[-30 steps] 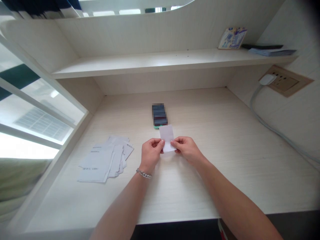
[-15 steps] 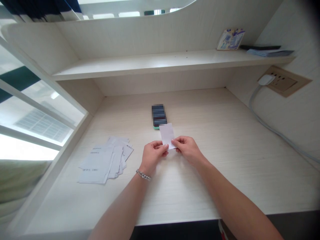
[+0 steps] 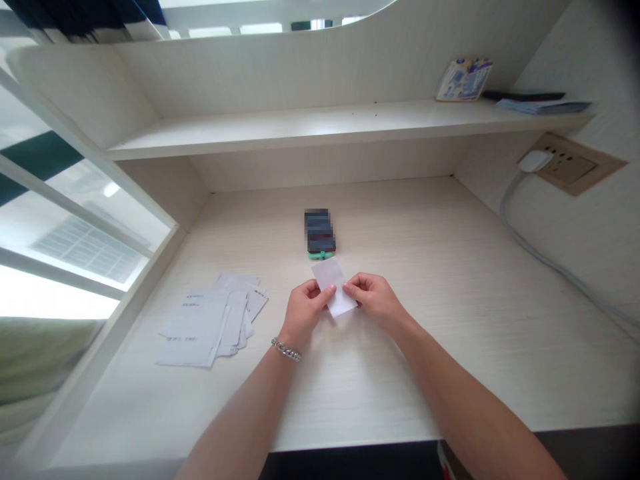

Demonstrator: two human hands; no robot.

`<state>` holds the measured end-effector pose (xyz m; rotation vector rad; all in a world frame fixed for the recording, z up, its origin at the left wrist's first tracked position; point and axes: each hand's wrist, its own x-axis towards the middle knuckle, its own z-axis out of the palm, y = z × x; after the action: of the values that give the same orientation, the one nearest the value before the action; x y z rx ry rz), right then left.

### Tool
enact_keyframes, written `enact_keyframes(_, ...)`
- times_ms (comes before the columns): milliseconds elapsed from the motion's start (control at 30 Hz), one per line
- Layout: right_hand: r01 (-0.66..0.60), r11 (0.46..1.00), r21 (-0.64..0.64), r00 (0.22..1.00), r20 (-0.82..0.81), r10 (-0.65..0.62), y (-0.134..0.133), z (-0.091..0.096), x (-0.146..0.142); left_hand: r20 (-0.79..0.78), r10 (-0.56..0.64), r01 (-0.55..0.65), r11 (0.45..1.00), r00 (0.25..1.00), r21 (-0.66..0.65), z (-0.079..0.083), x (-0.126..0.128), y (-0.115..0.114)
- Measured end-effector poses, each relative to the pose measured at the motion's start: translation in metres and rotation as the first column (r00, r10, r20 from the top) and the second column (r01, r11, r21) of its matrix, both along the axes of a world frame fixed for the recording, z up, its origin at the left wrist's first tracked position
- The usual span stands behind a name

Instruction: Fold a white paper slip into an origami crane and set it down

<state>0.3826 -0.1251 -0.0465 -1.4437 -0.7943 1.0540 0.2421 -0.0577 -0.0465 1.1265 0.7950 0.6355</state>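
Observation:
A small white piece of paper (image 3: 334, 288) is pinched between my two hands above the desk, tilted, with its upper corner leaning left. My left hand (image 3: 307, 305) grips its left edge, thumb on top; a chain bracelet circles that wrist. My right hand (image 3: 373, 297) pinches the right edge with thumb and fingers. Just beyond the paper lies a phone (image 3: 320, 232) with a blurred screen and a green lower edge. To the left, a loose pile of white paper sheets (image 3: 200, 327) with a few printed lines rests on the desk.
A shelf (image 3: 300, 130) runs above the back of the desk (image 3: 450, 347), holding a small printed packet (image 3: 465, 80) and flat items. On the right wall, a white plug with a grey cable (image 3: 540, 260) sits in a socket panel (image 3: 575, 167). White bars (image 3: 75, 213) border the left side.
The paper has turned counter-clockwise and come slightly nearer to me, uncovering the phone's lower edge. My left thumb sits a little farther up its side. Both hands stay in nearly the same place.

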Motion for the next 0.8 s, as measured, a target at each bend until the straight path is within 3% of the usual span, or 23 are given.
enact_keyframes(233, -0.007, 0.999, 0.046, 1.0, -0.006, 0.007, 0.001, -0.002, -0.002, 0.053, -0.005, 0.008, 0.997, 0.999, -0.07, 0.001, 0.0, -0.001)
enact_keyframes(433, -0.169, 0.986, -0.001, 0.972, 0.163, 0.167, -0.004, 0.006, -0.002, -0.031, 0.068, -0.067, 0.997, 0.997, 0.027, 0.001, -0.004, 0.006)
enact_keyframes(633, -0.185, 0.982, -0.043, 0.955, 0.227, 0.19, -0.005, 0.012, 0.002, -0.024, 0.177, -0.176, 0.984, 0.984, 0.041, 0.003, -0.002, 0.009)
enact_keyframes(800, -0.193, 0.979, -0.061, 0.96, 0.192, 0.202, -0.005, 0.011, 0.003, -0.018, 0.197, -0.197, 0.98, 0.98, -0.009, 0.007, -0.002, 0.012)
